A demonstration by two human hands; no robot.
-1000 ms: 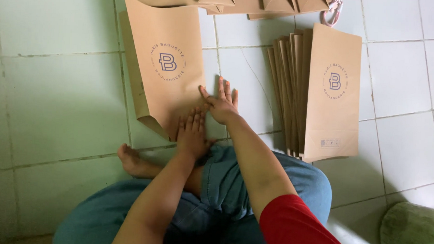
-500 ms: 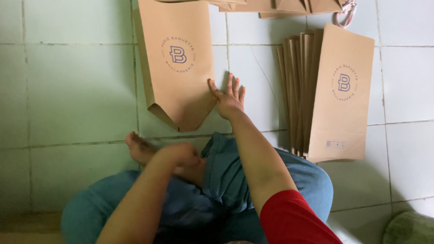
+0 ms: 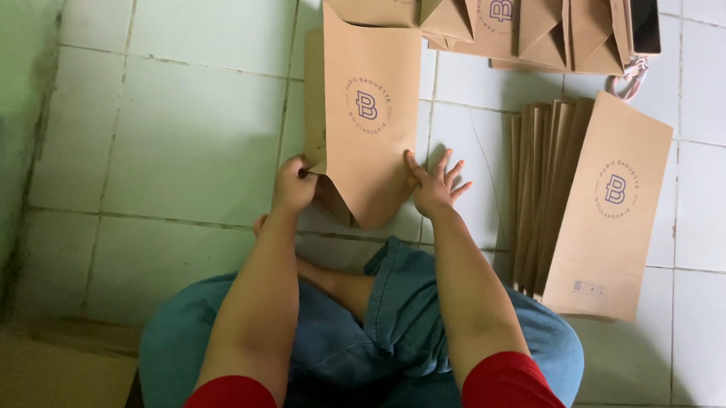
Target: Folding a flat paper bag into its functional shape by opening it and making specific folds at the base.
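Pale tiled floor [image 3: 188,133]. One flat brown paper bag [image 3: 366,124], left hand [image 3: 294,185] grip clenched on its edge, right hand [image 3: 434,186] pressing, fingers spread. One fanned stack of brown bags [image 3: 596,212] beside.

A tiled floor seen from above

The floor [image 3: 180,141] was of pale square tiles with dark, dirty joints. Its left edge lay in green shade, the right side was brighter, and a brown cardboard sheet [image 3: 43,370] covered the lower left corner.

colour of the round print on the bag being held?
Dark blue-purple, on the plain tan paper bag held between the left hand and right hand; head view.
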